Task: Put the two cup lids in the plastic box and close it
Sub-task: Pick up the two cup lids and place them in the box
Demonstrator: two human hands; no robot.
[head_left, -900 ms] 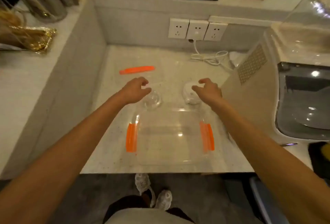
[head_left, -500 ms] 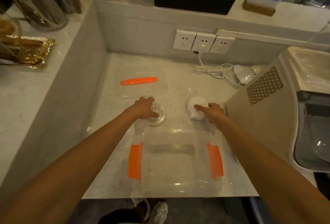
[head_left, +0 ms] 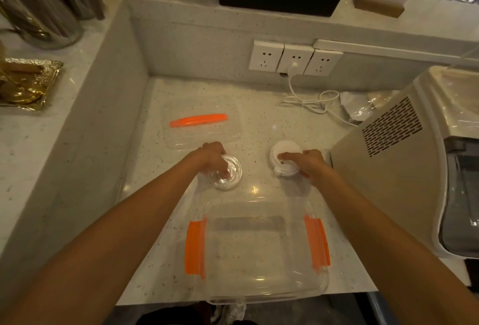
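The clear lid [head_left: 226, 175] is being pinched by the left hand [head_left: 213, 158], fingers curled over its far rim and a fingertip pressed on its top; it is lying on the counter [head_left: 145, 195]. The white lid [head_left: 284, 158] is being gripped by the right hand [head_left: 309, 162], forefinger laid across its top, thumb at its near edge; it too is resting on the counter. The box [head_left: 256, 249], open and empty, with orange clips on both sides, is being left at the near edge, just in front of both lids. Its cover [head_left: 203, 123] is lying apart, behind the left hand.
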